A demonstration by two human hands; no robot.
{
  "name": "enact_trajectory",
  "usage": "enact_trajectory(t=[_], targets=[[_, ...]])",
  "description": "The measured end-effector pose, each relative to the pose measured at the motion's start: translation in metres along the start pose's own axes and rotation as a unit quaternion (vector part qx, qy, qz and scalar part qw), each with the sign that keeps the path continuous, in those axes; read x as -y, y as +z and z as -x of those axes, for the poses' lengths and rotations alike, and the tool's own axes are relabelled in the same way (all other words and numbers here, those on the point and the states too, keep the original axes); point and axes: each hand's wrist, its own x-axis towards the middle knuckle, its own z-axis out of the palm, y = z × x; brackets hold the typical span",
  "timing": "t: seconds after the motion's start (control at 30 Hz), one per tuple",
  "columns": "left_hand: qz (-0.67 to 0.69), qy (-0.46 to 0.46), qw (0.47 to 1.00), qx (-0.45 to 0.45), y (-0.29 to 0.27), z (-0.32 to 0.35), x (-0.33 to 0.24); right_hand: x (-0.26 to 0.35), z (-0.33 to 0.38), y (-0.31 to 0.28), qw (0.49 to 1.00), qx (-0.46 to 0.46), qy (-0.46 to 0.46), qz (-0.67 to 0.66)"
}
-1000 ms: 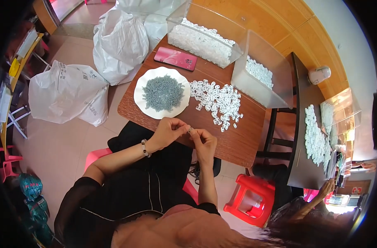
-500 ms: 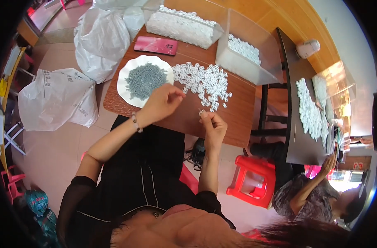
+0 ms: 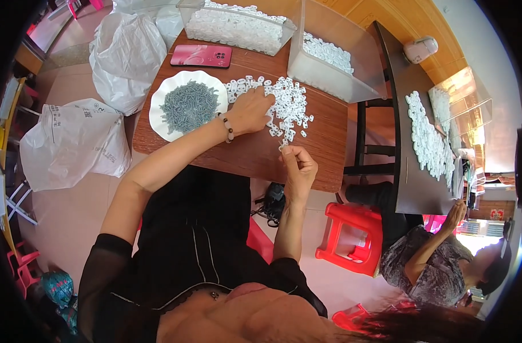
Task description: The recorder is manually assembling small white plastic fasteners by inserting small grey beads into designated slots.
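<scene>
On the brown wooden table, my left hand [image 3: 251, 111] reaches into a spread of small white oval plastic pieces [image 3: 290, 103]. Its fingers are bent down with the thumb a little apart, and their tips are partly hidden among the pieces. To its right and nearer me, my right hand [image 3: 300, 164] is closed in a pinch. A small pale piece [image 3: 282, 145], with a thin part sticking up, pokes out between its thumb and forefinger. Beside my left wrist sits a white scalloped plate [image 3: 158, 119] heaped with short grey screw-like pieces [image 3: 187, 107].
At the table's far side lie a pink phone [image 3: 201, 56] and two clear bins, one left [image 3: 238, 28] and one right [image 3: 329, 74], of white pieces. White sacks [image 3: 78, 143] stand on the left. A red stool [image 3: 352, 240] and another person [image 3: 432, 263] at a dark table [image 3: 409, 194] are to the right.
My left hand has moved right and away from me, from beside the plate into the white pieces. My right hand keeps its pinch. The whole view has shifted slightly.
</scene>
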Motion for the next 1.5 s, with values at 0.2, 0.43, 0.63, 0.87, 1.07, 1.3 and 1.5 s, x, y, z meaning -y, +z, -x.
enact_trajectory(t=[0.2, 0.43, 0.63, 0.87, 1.07, 1.3, 1.5], targets=[[-0.027, 0.037, 0.998, -0.032, 0.008, 0.007, 0.013, -0.001, -0.001, 0.002, 1.0, 0.006, 0.006, 0.0], [0.048, 0.047, 0.996, -0.066, -0.015, 0.044, -0.005, -0.005, -0.003, 0.002, 1.0, 0.012, 0.003, 0.009], [0.097, 0.031, 0.993, -0.054, -0.026, 0.074, -0.013, -0.008, -0.002, 0.007, 1.0, 0.016, 0.009, 0.001], [0.09, 0.002, 0.995, -0.051, -0.017, 0.095, -0.013, -0.007, -0.003, 0.01, 0.999, 0.027, 0.024, 0.014], [0.081, -0.03, 0.995, -0.049, -0.013, 0.1, -0.015, -0.011, -0.003, 0.012, 0.999, 0.032, 0.028, 0.019], [0.083, -0.031, 0.995, -0.054, -0.007, 0.108, -0.018, -0.02, -0.003, 0.012, 0.999, 0.033, 0.021, 0.025], [0.125, -0.04, 0.991, -0.036, -0.012, 0.108, -0.024, -0.023, -0.005, 0.015, 0.999, 0.036, 0.034, 0.021]])
